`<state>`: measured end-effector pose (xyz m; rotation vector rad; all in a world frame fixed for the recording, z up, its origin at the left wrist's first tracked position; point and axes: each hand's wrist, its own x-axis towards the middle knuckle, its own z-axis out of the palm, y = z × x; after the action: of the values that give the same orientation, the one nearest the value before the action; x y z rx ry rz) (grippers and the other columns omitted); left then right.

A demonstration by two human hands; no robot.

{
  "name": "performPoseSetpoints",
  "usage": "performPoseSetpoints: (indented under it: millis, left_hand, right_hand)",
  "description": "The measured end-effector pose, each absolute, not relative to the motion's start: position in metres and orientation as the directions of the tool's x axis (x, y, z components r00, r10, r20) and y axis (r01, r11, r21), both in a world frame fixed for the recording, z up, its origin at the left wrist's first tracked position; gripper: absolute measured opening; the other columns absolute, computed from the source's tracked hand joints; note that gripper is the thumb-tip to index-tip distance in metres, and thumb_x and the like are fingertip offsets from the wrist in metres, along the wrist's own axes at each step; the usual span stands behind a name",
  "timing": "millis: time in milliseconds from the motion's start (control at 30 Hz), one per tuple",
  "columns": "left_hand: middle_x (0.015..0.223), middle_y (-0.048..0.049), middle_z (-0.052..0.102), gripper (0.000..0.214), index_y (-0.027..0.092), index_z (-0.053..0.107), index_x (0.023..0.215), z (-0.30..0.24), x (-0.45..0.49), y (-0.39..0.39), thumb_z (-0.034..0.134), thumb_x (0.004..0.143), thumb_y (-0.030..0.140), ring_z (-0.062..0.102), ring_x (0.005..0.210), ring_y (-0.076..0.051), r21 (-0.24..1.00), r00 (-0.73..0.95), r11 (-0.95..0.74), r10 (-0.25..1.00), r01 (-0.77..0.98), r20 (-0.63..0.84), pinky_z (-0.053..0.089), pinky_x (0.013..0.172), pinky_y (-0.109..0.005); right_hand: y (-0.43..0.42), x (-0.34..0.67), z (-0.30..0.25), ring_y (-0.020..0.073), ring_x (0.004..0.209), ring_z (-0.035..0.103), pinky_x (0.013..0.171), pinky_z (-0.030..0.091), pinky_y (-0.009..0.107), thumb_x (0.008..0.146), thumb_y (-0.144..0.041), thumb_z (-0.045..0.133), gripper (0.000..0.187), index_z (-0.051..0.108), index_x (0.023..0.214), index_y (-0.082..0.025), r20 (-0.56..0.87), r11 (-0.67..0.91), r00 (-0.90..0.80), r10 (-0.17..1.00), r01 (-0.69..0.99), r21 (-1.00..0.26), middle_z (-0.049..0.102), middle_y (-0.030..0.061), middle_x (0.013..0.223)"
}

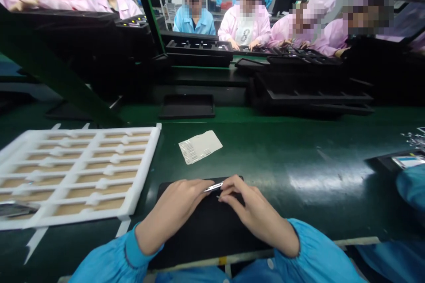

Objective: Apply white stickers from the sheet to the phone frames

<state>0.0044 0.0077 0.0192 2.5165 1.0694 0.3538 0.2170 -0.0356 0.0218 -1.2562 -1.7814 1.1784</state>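
Pinching a small metal strip [214, 186] by both ends, I held it low in the middle of the frame, just above the black mat [206, 234]. My left hand [179, 212] was closed on one end. My right hand [255, 212] had its fingertips pressed together on the other, probably so the thin piece stayed steady and could not twist. The mat lay beneath, I think, as a soft dark backing. A white foam tray [76, 172] sat at left, near my left hand, and a white printed card [200, 146] lay above the mat on the green table [299, 154].
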Motion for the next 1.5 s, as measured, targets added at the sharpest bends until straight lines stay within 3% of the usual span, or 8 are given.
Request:
performPoseSetpoints:
  millis: [100, 300, 567, 767, 867, 1033, 1233, 1500]
  left_hand:
    - [0.122, -0.0059, 0.069, 0.035, 0.023, 0.05, 0.136, 0.009, 0.005, -0.001, 0.045, 0.101, 0.028, 0.071, 0.098, -0.021, 0.377, 0.642, -0.705, 0.706, 0.6, 0.298, 0.055, 0.079, -0.03]
    - [0.112, -0.0059, 0.073, 0.024, 0.022, 0.063, 0.119, 0.009, 0.005, -0.008, 0.054, 0.097, 0.019, 0.071, 0.099, -0.02, 0.362, 0.623, -0.81, 0.586, 0.461, 0.519, 0.057, 0.082, -0.031]
    - [0.105, -0.005, 0.076, 0.015, 0.02, 0.066, 0.106, 0.011, 0.001, 0.0, 0.059, 0.094, 0.013, 0.072, 0.099, -0.019, 0.428, 0.589, -0.826, 0.562, 0.366, 0.581, 0.056, 0.079, -0.03]
    - [0.104, -0.0044, 0.076, 0.013, 0.019, 0.067, 0.104, 0.007, -0.002, 0.005, 0.061, 0.093, 0.014, 0.072, 0.098, -0.018, 0.455, 0.56, -0.799, 0.601, 0.395, 0.57, 0.055, 0.075, -0.027]
    - [0.105, -0.0033, 0.075, 0.013, 0.02, 0.067, 0.104, 0.006, 0.0, 0.006, 0.062, 0.093, 0.015, 0.072, 0.097, -0.017, 0.454, 0.541, -0.775, 0.632, 0.439, 0.555, 0.054, 0.074, -0.026]
    - [0.111, -0.0026, 0.073, 0.011, 0.02, 0.068, 0.102, 0.008, 0.005, 0.006, 0.06, 0.095, 0.019, 0.071, 0.095, -0.016, 0.406, 0.58, -0.767, 0.641, 0.496, 0.502, 0.052, 0.079, -0.029]
    - [0.103, 0.0016, 0.075, 0.008, 0.02, 0.068, 0.097, 0.009, 0.01, 0.003, 0.061, 0.095, 0.019, 0.072, 0.093, -0.014, 0.42, 0.573, -0.739, 0.674, 0.527, 0.467, 0.046, 0.069, -0.026]
    - [0.097, 0.0034, 0.076, 0.005, 0.021, 0.068, 0.092, 0.009, 0.017, -0.002, 0.064, 0.093, 0.019, 0.072, 0.089, -0.013, 0.454, 0.53, -0.7, 0.714, 0.552, 0.457, 0.043, 0.068, -0.025]
  right_hand:
    - [-0.035, 0.21, 0.016, 0.017, 0.091, 0.065, 0.078, 0.049, 0.029, 0.096, -0.017, 0.049, 0.011, 0.05, 0.102, -0.027, 0.036, 0.175, -0.308, 0.951, 0.436, -0.883, 0.065, -0.0009, 0.095]
    - [-0.032, 0.208, 0.013, 0.0168, 0.087, 0.064, 0.076, 0.05, 0.029, 0.094, -0.014, 0.052, 0.013, 0.048, 0.096, -0.026, 0.096, 0.251, -0.328, 0.94, 0.474, -0.844, 0.064, -0.0011, 0.093]
    - [-0.04, 0.202, 0.007, 0.014, 0.086, 0.067, 0.078, 0.053, 0.026, 0.095, -0.015, 0.055, 0.011, 0.053, 0.09, -0.025, 0.228, 0.296, -0.234, 0.945, 0.313, -0.903, 0.068, -0.002, 0.09]
    - [-0.039, 0.214, -0.004, 0.0204, 0.101, 0.063, 0.088, 0.051, 0.038, 0.092, -0.011, 0.057, 0.015, 0.055, 0.097, -0.025, 0.47, 0.447, -0.113, 0.876, 0.56, -0.698, 0.069, 0.0046, 0.111]
    - [-0.029, 0.219, -0.013, 0.0233, 0.104, 0.061, 0.091, 0.049, 0.043, 0.092, -0.012, 0.059, 0.015, 0.057, 0.101, -0.024, 0.472, 0.463, -0.156, 0.868, 0.597, -0.655, 0.068, 0.0062, 0.11]
    - [-0.024, 0.218, -0.024, 0.0182, 0.091, 0.063, 0.08, 0.053, 0.036, 0.092, -0.003, 0.052, 0.021, 0.058, 0.097, -0.023, 0.543, 0.545, -0.164, 0.824, 0.493, -0.678, 0.068, 0.0044, 0.095]
    - [-0.026, 0.218, -0.027, 0.0178, 0.087, 0.063, 0.076, 0.054, 0.033, 0.088, 0.002, 0.056, 0.024, 0.06, 0.098, -0.019, 0.62, 0.617, -0.171, 0.766, 0.469, -0.632, 0.069, 0.0063, 0.093]
    - [-0.026, 0.22, -0.03, 0.0175, 0.088, 0.063, 0.076, 0.053, 0.033, 0.086, 0.005, 0.058, 0.024, 0.06, 0.095, -0.018, 0.627, 0.632, -0.183, 0.757, 0.449, -0.632, 0.07, 0.0071, 0.093]
